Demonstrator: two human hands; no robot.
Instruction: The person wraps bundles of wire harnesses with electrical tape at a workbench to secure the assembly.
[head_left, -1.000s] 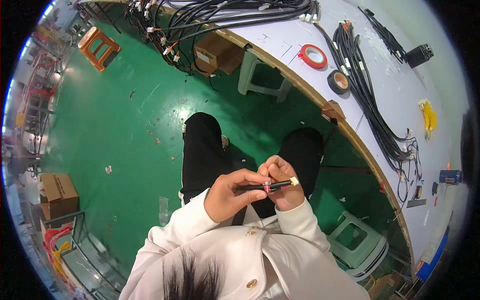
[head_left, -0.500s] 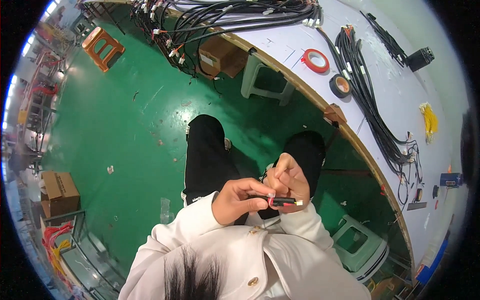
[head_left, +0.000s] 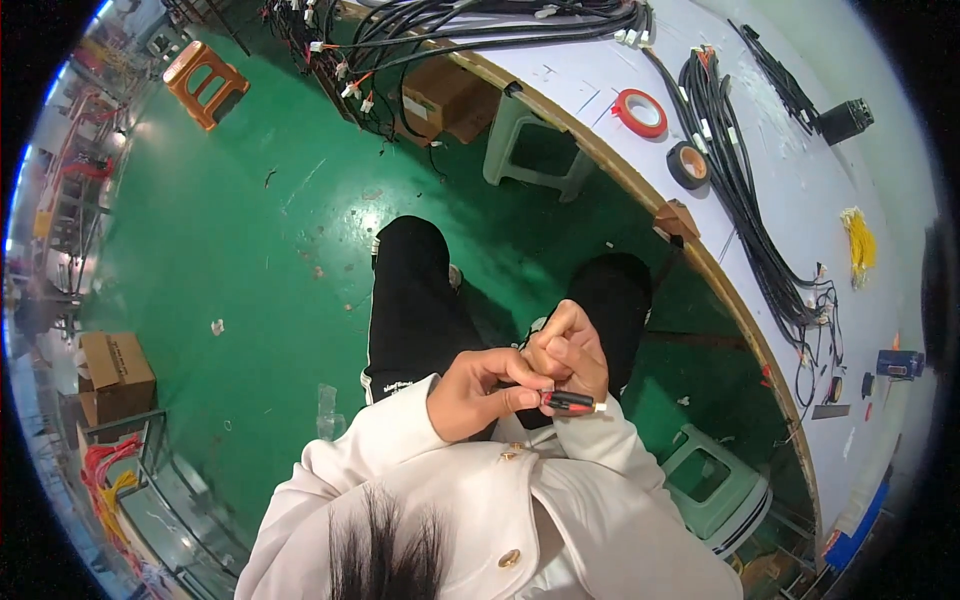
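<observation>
Above my lap, my left hand (head_left: 475, 395) is closed in a pinch between thumb and fingertips on a short black and red cable end (head_left: 570, 401) with a pale tip. The cable end points to the right and passes in front of the lower part of my right hand (head_left: 572, 352). That right hand is curled tight beside the left fingertips, thumb bent over the fingers. What lies inside its fingers, if anything, is hidden. The rest of the cable is hidden by my left hand.
To the right curves a white worktable (head_left: 780, 330) with a wooden edge. It carries a black cable bundle (head_left: 735, 170), red tape (head_left: 640, 113), black tape (head_left: 688, 164) and yellow wires (head_left: 858, 247). Green stools (head_left: 715, 490) stand partly under it; an orange stool (head_left: 205, 85) is far left.
My right hand has closed in against the left fingertips. The cable end now tilts slightly down to the right. The whole view has shifted a little.
</observation>
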